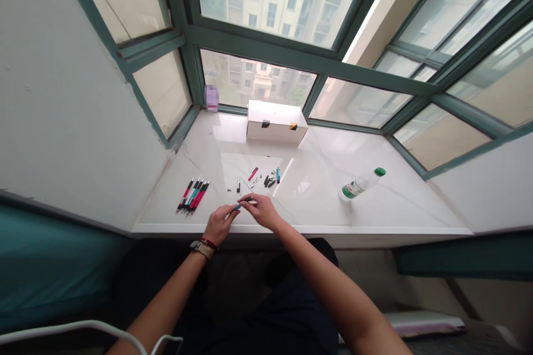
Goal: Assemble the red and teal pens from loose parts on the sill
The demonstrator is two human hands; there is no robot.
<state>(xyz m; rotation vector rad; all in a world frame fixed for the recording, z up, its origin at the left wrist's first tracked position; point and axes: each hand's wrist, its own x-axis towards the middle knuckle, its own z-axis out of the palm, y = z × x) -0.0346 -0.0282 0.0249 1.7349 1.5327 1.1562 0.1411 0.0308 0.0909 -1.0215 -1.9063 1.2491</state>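
Observation:
My left hand (220,223) pinches a blue pen barrel (237,207) just above the front edge of the white sill. At the other end of this piece, my right hand (260,209) has its fingers closed on a dark pen part (249,199); whether the two pieces are joined I cannot tell. Beyond the hands lie loose pen parts: a red barrel (253,173), a blue barrel (278,175), a white and black piece (239,184), several black grips (271,183) and small metal tips. Left of my hands, several whole pens (194,196) in red, blue and black lie side by side.
A white box (275,122) stands at the back against the window. A clear bottle with a green cap (361,184) is on the right. A purple packet (211,98) leans in the left back corner. The sill's front edge (333,229) runs below my hands.

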